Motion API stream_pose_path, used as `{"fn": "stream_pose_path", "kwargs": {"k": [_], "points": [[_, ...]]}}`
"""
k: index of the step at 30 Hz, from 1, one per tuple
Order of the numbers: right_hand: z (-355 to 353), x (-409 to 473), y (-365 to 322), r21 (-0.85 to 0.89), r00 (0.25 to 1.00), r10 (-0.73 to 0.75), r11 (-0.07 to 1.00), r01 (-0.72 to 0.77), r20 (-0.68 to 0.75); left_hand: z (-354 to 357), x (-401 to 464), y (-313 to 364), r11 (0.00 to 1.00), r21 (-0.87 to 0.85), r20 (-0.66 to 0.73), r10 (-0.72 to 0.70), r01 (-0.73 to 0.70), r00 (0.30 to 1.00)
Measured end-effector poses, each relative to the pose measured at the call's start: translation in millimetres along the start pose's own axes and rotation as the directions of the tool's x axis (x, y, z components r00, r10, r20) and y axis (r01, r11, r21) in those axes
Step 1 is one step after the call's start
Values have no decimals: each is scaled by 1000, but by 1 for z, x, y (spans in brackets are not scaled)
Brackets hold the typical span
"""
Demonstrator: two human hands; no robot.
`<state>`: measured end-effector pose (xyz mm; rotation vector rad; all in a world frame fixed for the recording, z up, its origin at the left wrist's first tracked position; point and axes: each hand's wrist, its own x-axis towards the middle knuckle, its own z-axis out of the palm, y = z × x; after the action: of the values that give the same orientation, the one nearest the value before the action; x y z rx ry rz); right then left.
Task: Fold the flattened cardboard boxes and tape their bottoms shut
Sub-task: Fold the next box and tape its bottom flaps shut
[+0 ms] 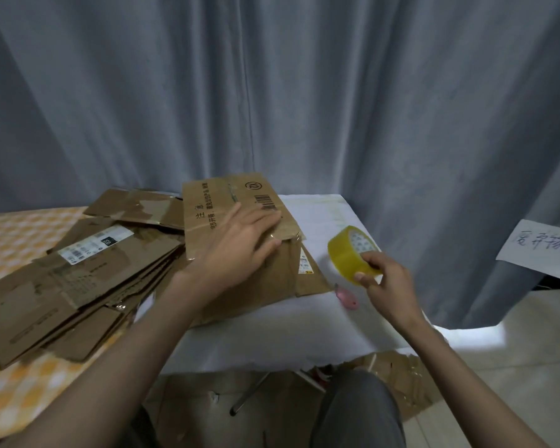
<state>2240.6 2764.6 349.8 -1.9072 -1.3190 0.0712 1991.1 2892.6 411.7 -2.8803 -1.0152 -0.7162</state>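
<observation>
A folded-up cardboard box [220, 202] stands on the white table [304, 328], printed flaps facing up. My left hand [240, 244] lies flat on its top flaps with straight fingers, pressing them down near the right edge. To the right, my right hand [385, 279] pinches a roll of yellowish clear tape [349, 253] held in the air above the table, apart from the box. A pile of flattened cardboard boxes [78, 279] lies to the left of the box.
A small pink cutter [348, 297] lies on the table just right of the box. Grey curtains [272, 92] hang behind. A paper note [540, 250] hangs at the right. More cardboard [392, 376] lies on the floor under the table. A checked orange cloth [23, 227] covers the left surface.
</observation>
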Motion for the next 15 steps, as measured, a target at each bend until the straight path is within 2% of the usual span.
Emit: {"fn": "stream_pose_path", "kwargs": {"k": [3,6,10,15], "points": [[-2,-10,-13,10,993,-102,995,102,52,9,9,25,988,-125,-67,79,-87,995],[-6,-17,-24,41,976,-190,982,187,107,18,17,40,951,-284,-62,111,-124,992],[-13,-19,-32,71,954,-208,978,197,215,23,22,45,900,-396,-56,174,-182,983],[-23,-15,-32,169,924,-205,973,158,322,15,18,40,847,-496,-162,125,-191,979]]}}
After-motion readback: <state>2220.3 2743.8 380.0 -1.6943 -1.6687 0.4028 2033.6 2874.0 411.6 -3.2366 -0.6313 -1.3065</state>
